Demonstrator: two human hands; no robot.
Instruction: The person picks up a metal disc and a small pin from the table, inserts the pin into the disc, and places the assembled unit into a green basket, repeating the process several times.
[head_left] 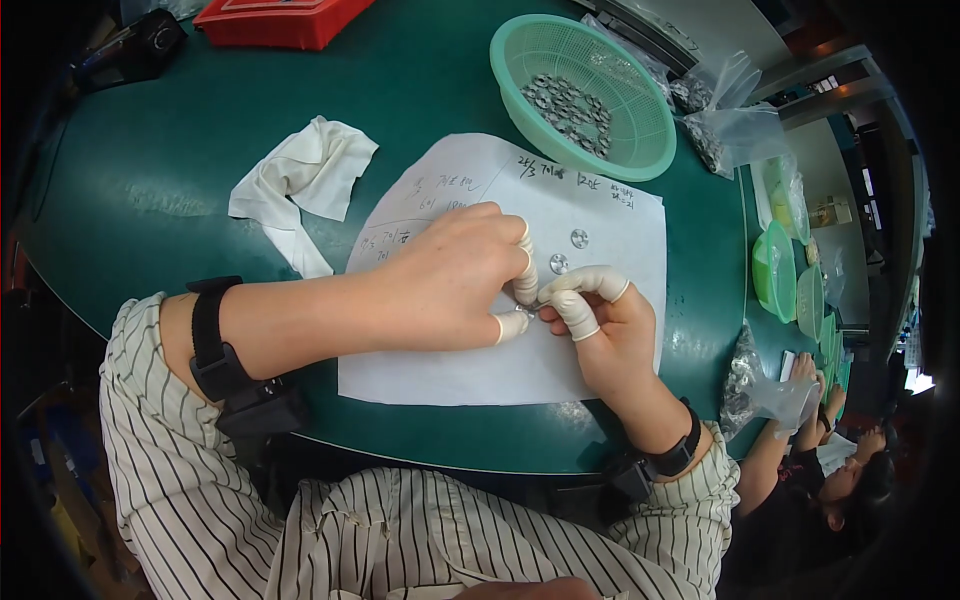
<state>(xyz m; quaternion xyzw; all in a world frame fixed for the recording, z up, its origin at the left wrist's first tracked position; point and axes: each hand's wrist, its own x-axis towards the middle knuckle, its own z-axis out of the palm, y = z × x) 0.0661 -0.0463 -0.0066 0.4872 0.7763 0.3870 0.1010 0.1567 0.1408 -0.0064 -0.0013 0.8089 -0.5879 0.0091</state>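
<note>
Over the white paper sheet (450, 375), my two hands meet fingertip to fingertip. My left hand (475, 265) has its thumb and fingertips closed round a small metal disc (524, 312), mostly covered by the fingers. My right hand (612, 325) comes from the right with thumb and index finger pinched together beside that disc. Whatever lies in this pinch is hidden. Pale finger cots cover several of my fingertips. Just beyond them, a round silver disc (559, 263) and a second silver disc (580, 239) lie flat on the paper, which bears handwriting.
A green plastic basket (635, 165) holding many metal discs stands at the paper's far edge. Left lies a white cloth (305, 175); a red tray (285, 25) is behind. Clear bags of parts (712, 140) and a green bowl (772, 270) line the right. Another person (790, 480) works there.
</note>
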